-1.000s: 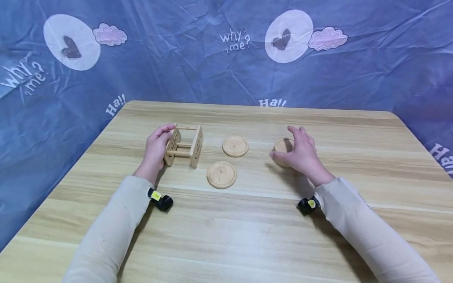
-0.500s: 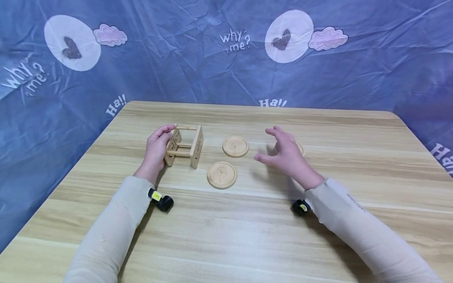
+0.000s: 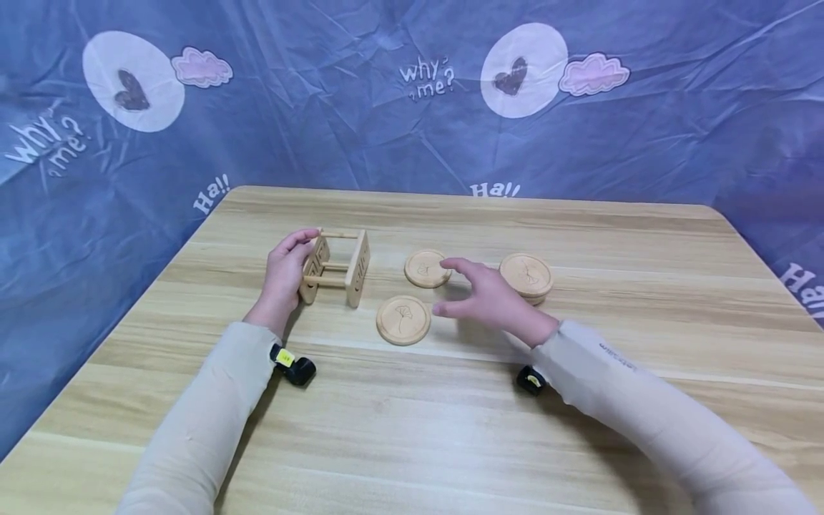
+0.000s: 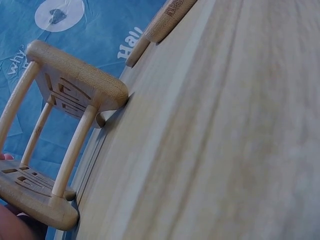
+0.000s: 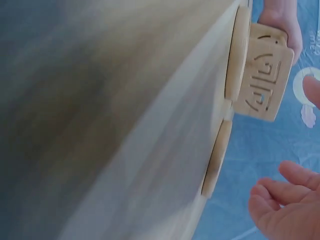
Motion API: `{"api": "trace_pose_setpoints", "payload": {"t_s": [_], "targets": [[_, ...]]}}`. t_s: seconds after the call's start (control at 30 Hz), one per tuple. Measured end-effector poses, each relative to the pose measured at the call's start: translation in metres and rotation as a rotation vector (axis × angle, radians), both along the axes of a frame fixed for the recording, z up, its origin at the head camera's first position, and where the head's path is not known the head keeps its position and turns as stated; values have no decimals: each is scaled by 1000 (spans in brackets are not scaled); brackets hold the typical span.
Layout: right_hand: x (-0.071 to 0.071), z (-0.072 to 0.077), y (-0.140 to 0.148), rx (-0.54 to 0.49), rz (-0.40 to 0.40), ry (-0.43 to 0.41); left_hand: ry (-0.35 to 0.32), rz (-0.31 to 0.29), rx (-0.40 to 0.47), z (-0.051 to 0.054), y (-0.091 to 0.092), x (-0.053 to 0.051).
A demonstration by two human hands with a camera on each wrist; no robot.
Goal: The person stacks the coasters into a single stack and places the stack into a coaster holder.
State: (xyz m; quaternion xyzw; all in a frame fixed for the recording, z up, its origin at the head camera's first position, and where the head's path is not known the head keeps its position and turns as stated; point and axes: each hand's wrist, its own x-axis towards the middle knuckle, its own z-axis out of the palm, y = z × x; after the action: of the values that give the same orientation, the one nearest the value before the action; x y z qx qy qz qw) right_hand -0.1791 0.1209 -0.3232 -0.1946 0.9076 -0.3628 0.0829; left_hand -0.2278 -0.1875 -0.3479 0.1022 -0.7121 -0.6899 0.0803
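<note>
My left hand (image 3: 283,275) grips the near-left side panel of a small wooden coaster holder (image 3: 358,270), which stands on the table. Cut-out slots and round bars of this holder (image 4: 75,82) show in the left wrist view. Between the hands lie two round wooden coasters: a front one (image 3: 403,322) engraved with a leaf, and a back one (image 3: 421,270). My right hand (image 3: 494,299) hovers just right of them, thumb and fingers spread, holding nothing. In the right wrist view both coasters (image 5: 238,57) appear edge-on beyond its fingers (image 5: 280,192).
A small stack of coasters (image 3: 525,275) sits behind and right of my right hand. The wood-grain table (image 3: 412,429) has its back edge against a blue printed cloth (image 3: 360,107). A black camera is strapped to each wrist.
My right hand has moved left, away from the coaster stack and towards the two loose coasters, uncovering the stack. The left hand and the holder have stayed in place.
</note>
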Motion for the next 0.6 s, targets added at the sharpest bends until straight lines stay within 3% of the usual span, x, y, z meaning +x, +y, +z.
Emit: {"api": "trace_pose_setpoints", "payload": {"t_s": [0.3,0.5,0.6], "targets": [[-7,-5,-24,64,172,-91,11,3,-2,-1,-2,0],[-10,-4,-38,78,211,-158,8,-9,-17,-1,-2,0],[-12,-4,-44,93,267,-148,2,-7,-21,-1,-2,0]]}}
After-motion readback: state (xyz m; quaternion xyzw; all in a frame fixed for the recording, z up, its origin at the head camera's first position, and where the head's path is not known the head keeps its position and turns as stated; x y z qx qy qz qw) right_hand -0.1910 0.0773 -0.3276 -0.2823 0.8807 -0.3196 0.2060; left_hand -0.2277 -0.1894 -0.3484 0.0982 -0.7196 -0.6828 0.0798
